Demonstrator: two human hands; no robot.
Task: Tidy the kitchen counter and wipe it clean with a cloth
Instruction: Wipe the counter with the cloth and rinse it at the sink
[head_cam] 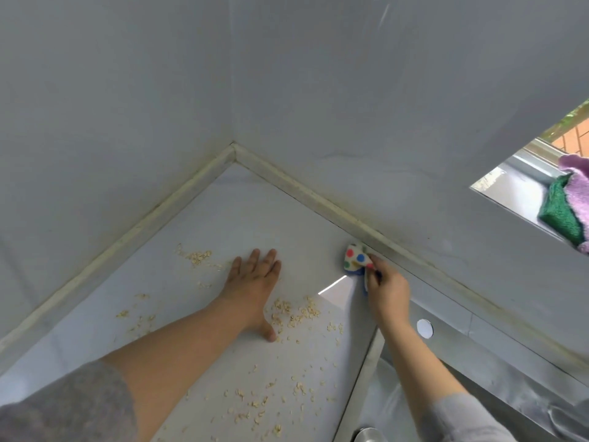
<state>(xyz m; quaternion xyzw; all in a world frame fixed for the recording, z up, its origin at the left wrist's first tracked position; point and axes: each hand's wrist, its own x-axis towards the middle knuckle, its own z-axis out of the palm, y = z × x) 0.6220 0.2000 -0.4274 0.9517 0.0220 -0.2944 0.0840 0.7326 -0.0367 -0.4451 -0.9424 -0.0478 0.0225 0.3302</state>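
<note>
A white cloth with coloured dots (356, 258) lies against the back trim of the pale kitchen counter (242, 218). My right hand (387, 290) grips its near end. My left hand (253, 282) rests flat on the counter with its fingers straight, pointing at the corner. Oat flakes (294, 314) are scattered over the counter, in a heap beside my left thumb, in another patch (196, 257) left of my left fingers, and thinly toward the front.
Grey walls meet in a corner (233, 148) behind the counter. A steel sink (478, 378) lies to the right, with a round white cap (424, 328) on its rim. Green (559, 212) and purple (578, 186) cloths lie on a window ledge at the right.
</note>
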